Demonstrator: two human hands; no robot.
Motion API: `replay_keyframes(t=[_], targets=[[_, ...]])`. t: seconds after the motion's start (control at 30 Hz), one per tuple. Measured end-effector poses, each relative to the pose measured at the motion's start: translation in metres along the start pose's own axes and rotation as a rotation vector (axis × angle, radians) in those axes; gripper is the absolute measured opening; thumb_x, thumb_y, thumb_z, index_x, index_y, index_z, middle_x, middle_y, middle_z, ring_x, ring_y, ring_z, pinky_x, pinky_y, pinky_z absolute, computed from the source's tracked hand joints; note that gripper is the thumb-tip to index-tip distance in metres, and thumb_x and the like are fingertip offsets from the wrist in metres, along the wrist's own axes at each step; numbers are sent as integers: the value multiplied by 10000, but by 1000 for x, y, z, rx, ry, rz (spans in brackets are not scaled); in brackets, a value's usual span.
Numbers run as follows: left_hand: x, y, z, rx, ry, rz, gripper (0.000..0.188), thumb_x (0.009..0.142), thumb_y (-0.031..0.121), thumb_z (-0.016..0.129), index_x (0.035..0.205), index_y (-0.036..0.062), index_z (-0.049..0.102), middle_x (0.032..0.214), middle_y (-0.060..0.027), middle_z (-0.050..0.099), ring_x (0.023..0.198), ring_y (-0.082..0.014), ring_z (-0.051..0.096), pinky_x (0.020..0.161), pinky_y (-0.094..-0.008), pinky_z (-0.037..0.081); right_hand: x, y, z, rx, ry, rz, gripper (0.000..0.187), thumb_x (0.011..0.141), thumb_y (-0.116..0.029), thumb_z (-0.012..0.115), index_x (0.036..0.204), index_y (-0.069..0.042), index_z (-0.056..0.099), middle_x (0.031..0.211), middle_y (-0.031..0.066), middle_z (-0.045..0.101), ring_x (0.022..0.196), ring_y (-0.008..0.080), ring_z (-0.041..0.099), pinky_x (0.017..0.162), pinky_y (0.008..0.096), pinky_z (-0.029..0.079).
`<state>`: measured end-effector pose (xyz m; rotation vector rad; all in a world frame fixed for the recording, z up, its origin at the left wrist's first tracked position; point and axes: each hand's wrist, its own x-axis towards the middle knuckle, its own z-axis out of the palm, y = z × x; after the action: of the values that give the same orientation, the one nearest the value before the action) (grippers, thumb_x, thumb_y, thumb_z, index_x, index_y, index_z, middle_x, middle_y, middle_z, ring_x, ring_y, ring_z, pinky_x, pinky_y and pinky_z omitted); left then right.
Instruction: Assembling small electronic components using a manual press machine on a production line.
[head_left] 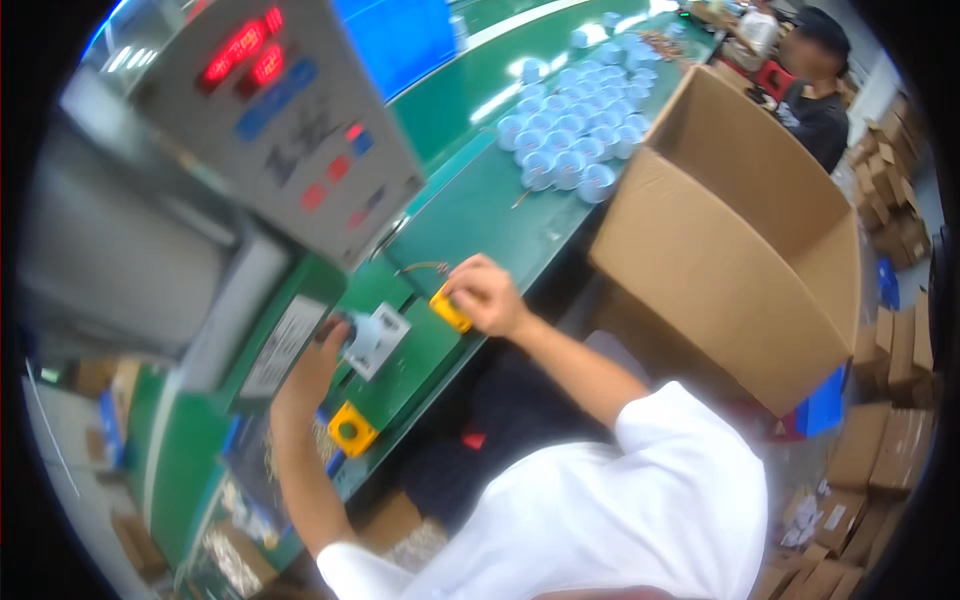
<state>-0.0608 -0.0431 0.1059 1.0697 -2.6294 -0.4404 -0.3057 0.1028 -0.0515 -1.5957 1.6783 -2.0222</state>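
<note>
My left hand (318, 362) reaches under the grey machine (290, 120), its fingers bent around the near side of a light blue cup (362, 334). The cup sits on a white fixture plate (386, 343), and something dark shows between it and my fingers, too blurred to make out. My right hand (485, 295) is closed over a yellow push-button box (450, 308), with the curled fingers on its top. A second yellow push-button box (352, 430) with a dark button stands near my left forearm, untouched.
Many light blue cups (570, 125) crowd the far green worktable (480, 215). A large open cardboard box (720, 260) stands right of the table edge. Another person (820, 100) is at the far right. Stacked cartons (890, 440) line the right side; a blue bin (395, 40) stands at the back.
</note>
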Motion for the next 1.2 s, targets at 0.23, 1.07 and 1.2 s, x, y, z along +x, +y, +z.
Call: replay_keyframes(t=[0.23, 1.07, 1.2], targets=[[0, 29, -4, -89, -40, -85, 208, 909, 172, 776, 1035, 7, 770, 847, -109, 722, 786, -211, 674, 761, -330, 524, -3, 0, -11, 3, 9, -26, 103, 855, -31, 660, 905, -23, 750, 940, 90, 736, 1007, 264, 664, 865, 369, 559], [-159, -76, 82, -23, 413, 122, 144, 844, 77, 788, 945, -14, 741, 1108, -167, 705, 1035, -381, 662, 904, -462, 531, -2, 4, -6, -178, -14, -158, 105, 776, -60, 673, 854, -24, 733, 946, 94, 752, 1005, 303, 689, 887, 408, 561], [-141, -58, 49, 168, 304, 235, 130, 845, 72, 783, 935, -12, 742, 1122, -158, 708, 1078, -381, 654, 940, -464, 521, 3, 0, -6, -258, -66, -235, 103, 775, -68, 664, 849, -29, 724, 957, 101, 748, 1006, 309, 682, 895, 418, 556]])
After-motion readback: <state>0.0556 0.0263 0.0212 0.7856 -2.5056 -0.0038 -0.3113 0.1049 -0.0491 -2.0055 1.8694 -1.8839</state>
